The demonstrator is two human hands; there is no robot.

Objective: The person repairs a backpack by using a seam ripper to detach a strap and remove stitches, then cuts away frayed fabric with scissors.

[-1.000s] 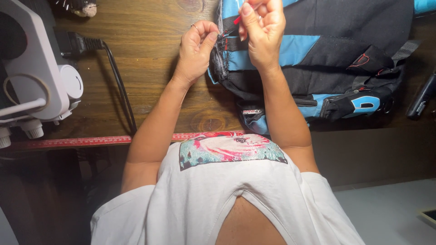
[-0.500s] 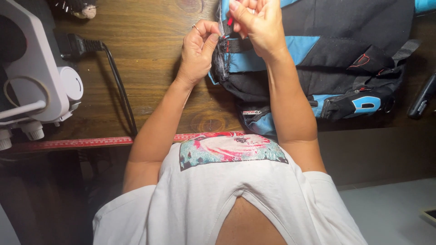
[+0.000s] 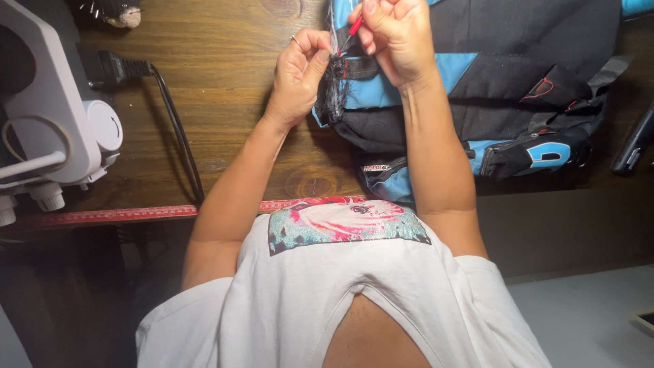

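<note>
1. Backpack (image 3: 490, 102), black and blue, lying on the wooden table (image 3: 225, 88) at upper right; its frayed left edge faces the table's bare middle.
2. Left hand (image 3: 300, 71): fingers curled closed, pinching the backpack's frayed edge; a ring on one finger.
3. Right hand (image 3: 395, 34): fingers closed narrowly on a small red tool (image 3: 355, 26), over the backpack's top left corner.
4. White machine (image 3: 48, 129) at far left, well apart; its black cable (image 3: 174, 123) crosses the open wood between.
5. Red ruler (image 3: 116, 216) along the table's near edge.
6. Dark object (image 3: 633, 146) at the right edge, beside the backpack.
</note>
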